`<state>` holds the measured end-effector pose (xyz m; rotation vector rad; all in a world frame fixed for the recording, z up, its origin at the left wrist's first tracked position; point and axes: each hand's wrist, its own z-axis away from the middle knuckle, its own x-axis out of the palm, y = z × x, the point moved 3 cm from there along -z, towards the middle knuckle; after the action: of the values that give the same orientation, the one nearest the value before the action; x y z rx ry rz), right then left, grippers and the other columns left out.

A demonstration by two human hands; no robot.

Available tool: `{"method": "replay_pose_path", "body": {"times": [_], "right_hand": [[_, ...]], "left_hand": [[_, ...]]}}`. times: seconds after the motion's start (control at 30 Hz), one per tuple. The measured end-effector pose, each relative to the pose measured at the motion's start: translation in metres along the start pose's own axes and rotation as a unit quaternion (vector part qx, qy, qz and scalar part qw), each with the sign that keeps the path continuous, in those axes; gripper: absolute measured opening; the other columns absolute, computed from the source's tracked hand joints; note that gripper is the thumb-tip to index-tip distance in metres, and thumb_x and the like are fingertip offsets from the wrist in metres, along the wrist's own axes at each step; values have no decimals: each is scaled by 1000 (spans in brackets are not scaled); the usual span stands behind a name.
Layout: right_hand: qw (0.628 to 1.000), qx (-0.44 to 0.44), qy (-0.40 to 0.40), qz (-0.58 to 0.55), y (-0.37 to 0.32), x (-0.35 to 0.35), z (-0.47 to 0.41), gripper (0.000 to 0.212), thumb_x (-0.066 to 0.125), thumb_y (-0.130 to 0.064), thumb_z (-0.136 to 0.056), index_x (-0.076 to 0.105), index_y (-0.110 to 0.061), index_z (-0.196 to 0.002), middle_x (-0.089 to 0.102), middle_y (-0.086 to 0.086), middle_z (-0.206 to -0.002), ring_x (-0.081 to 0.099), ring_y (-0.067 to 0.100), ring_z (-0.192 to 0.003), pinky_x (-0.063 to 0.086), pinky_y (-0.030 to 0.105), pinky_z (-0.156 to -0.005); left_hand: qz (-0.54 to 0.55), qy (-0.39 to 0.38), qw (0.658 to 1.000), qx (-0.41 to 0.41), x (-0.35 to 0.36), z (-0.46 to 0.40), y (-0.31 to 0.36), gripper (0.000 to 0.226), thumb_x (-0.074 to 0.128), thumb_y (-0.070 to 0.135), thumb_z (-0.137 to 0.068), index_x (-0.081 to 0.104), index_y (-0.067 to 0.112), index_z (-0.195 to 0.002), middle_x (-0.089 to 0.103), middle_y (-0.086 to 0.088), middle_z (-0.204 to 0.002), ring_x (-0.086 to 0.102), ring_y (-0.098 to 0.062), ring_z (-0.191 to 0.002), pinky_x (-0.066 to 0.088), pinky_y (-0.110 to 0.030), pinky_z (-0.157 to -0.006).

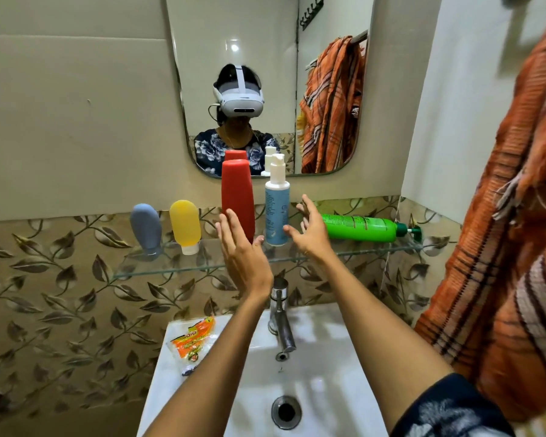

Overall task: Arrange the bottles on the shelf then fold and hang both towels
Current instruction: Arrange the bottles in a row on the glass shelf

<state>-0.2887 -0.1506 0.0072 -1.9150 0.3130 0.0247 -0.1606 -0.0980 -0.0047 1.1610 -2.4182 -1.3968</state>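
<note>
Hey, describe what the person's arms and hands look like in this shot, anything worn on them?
Both forearms are bare, and neither the left hand nor the right hand wears a glove, watch or bracelet. A thin ring may sit on one right finger, though it is too small to be sure. Only the right arm shows a dark navy short sleeve with pale floral print at the frame's bottom edge.

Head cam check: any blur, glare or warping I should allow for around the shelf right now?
Head view: shelf bottles and both hands sharp; orange towel at right edge motion-blurred; wide-angle bends the glass shelf and walls; a ceiling-light spot glares in the mirror; soft shadows on the sink.
</note>
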Motion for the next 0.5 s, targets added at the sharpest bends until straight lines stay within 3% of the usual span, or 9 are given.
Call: {"method": "replay_pose_path", "body": {"times": [0.2, 0.33, 0.5], "right_hand": [[998, -6, 49, 25, -1, -42, 5, 81, 65, 9, -80, 22, -2, -147, 37, 23, -146, 33, 26, -139, 25, 30, -113], [989, 14, 122, 85, 6, -74, 9, 73, 65, 6, -81, 31, -4, -144, 45, 18, -139, 42, 25, -132, 30, 32, -112], [965, 67, 227, 110, 18, -110, 13, 42, 63, -2, -86, 50, -2, -126, 58, 17, -122, 57, 30, -112, 44, 34, -97]], "left_hand": [[20, -72, 990, 118, 29, 17, 35, 77, 61, 1, -84, 18, 14, -147, 20, -6, -156, 14, -18, -145, 9, -18, -111], [8, -162, 974, 160, 58, 13, 51, 81, 63, -4, -80, 21, 13, -147, 24, -5, -155, 22, -18, -143, 18, -23, -113], [-63, -254, 943, 204, 100, 0, 56, 78, 60, -2, -82, 22, 16, -147, 22, -2, -156, 26, -18, -141, 29, -31, -113]]}}
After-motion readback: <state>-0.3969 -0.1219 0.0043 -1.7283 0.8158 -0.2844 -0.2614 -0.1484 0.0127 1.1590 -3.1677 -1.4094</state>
